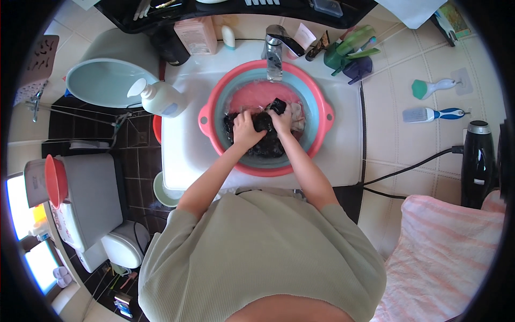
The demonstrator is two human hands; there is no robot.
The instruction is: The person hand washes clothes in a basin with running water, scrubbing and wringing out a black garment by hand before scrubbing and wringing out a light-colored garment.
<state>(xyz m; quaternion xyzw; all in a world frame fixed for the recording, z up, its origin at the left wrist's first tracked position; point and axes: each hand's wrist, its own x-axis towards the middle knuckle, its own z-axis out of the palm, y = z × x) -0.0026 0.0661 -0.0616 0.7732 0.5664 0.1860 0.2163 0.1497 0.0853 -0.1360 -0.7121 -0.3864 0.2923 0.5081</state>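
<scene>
Both hands down in the basin, and it's the black cloth getting the attention!

Left hand (245, 130) presses on top, fingers loosely spread, any pinch beneath impossible to tell; right hand (282, 120) is closed round a raised bunch. The black cloth (267, 146) lies bunched and wet inside the pink-rimmed basin (211, 121), a pale patterned cloth (298, 114) just beside it, the tap (274, 51) beyond. Soft, limp, hardly fragile, I'd judge, but water-heavy and probably slippery: best hold is a thick gathered fold, one in each hand.
</scene>
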